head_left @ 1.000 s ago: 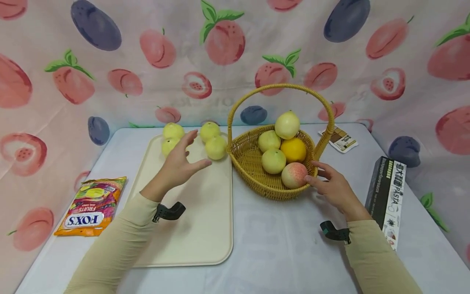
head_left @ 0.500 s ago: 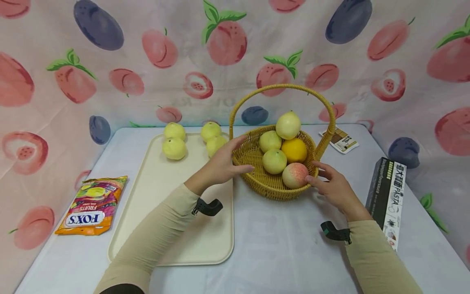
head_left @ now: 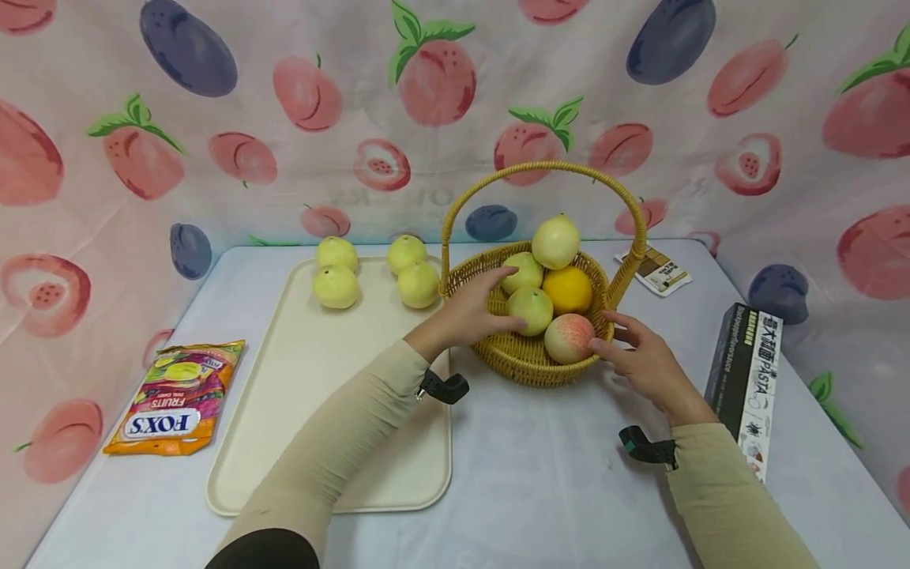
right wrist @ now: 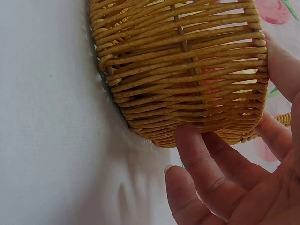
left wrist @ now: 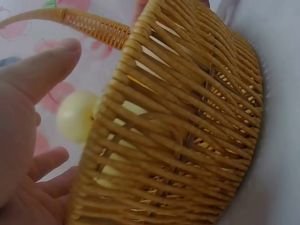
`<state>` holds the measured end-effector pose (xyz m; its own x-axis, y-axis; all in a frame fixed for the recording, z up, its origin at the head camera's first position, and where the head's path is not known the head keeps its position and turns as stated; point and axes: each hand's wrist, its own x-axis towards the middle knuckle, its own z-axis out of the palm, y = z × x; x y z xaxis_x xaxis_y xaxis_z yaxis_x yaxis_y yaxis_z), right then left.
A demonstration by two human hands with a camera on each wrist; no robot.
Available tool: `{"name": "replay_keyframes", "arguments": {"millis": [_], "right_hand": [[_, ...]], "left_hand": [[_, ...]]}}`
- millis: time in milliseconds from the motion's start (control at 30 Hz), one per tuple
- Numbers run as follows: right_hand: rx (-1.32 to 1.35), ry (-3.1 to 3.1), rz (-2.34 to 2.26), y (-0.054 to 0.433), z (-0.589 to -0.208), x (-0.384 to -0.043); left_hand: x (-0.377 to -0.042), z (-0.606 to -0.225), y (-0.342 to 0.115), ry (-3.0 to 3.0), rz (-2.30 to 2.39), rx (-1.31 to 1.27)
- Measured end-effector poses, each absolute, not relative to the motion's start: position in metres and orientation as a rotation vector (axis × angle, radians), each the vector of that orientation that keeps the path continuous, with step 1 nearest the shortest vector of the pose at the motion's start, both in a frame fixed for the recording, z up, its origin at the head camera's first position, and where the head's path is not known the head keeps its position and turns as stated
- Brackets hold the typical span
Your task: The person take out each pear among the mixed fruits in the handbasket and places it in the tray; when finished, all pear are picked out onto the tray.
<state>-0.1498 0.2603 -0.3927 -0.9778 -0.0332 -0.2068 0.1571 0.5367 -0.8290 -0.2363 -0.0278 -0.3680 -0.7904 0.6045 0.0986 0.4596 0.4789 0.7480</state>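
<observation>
A wicker basket [head_left: 512,367] with a tall arched handle holds a peach [head_left: 566,340], an orange [head_left: 569,289] and several pale yellow-green round fruits [head_left: 530,312]. My left hand [head_left: 472,310] reaches over its left side, thumb and fingers spread beside the front pale fruit. In the left wrist view, the woven wall [left wrist: 173,122] hides part of the fruit, and a gap shows between thumb and fingers. At the right side, my right hand [head_left: 650,367] grips the basket rim, thumb over the top edge near the peach; in the right wrist view, its fingers [right wrist: 201,164] lie along the outer wall.
Left of the basket lies a cream tray [head_left: 341,474] with more pale round fruits [head_left: 336,286] at its far end. A candy bag [head_left: 174,399] is at far left. A pasta box [head_left: 746,387] and a small packet [head_left: 657,270] lie to the right.
My left hand has moved right from above the tray's fruits into the basket, beside the front pale fruit. My right hand keeps its grip on the rim.
</observation>
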Motion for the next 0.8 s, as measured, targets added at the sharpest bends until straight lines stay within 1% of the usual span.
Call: {"name": "replay_keyframes", "arguments": {"millis": [433,800], "right_hand": [[0.098,2.571,-1.426,0.260,-0.391,-0.150],[0.107,2.569,-1.430,0.260,-0.392,-0.149]], "left_hand": [[-0.246,-0.364,-0.007,2.508,1.166,0.846],[-0.252,-0.372,0.001,2.471,1.136,0.817]]}}
